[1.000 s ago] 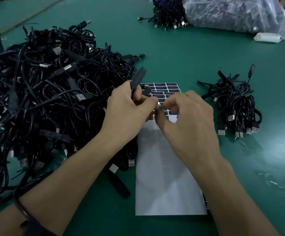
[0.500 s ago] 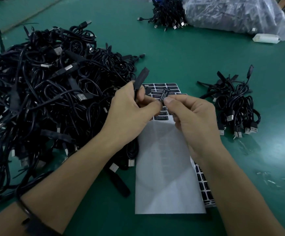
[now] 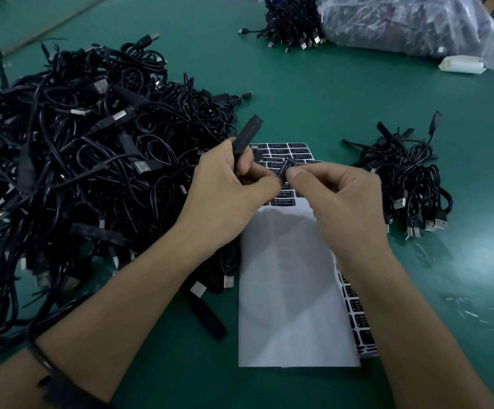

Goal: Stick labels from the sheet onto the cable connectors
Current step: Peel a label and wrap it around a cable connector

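The left grip (image 3: 225, 196) is clenched round a flat black connector (image 3: 247, 134), whose free end juts up and away past the knuckles. The right grip (image 3: 337, 199) pinches a small black label (image 3: 285, 169) by its near short end, between thumb and forefinger. The label stands tilted between the two grips, just beside the left thumb; I cannot tell whether it touches the thumb. Directly beneath both grips lies the label sheet (image 3: 287, 149), flat on the green counter (image 3: 328, 98).

The label looks featherlight and limp, sticky on one face, and likely to curl onto a fingertip or fold on itself. It is best held by the very edge, as it is now, so most of the adhesive stays bare for a clean lay-down.

The connector looks rigid, light and smooth, so it should take thumb pressure without flexing. Holding it by the narrow sides would leave a broad face free for the label. Its lead probably trails into the cable heap (image 3: 77, 157) outboard of the left grip and may tug. A smaller cable bundle (image 3: 411, 187) sits outboard of the right grip.
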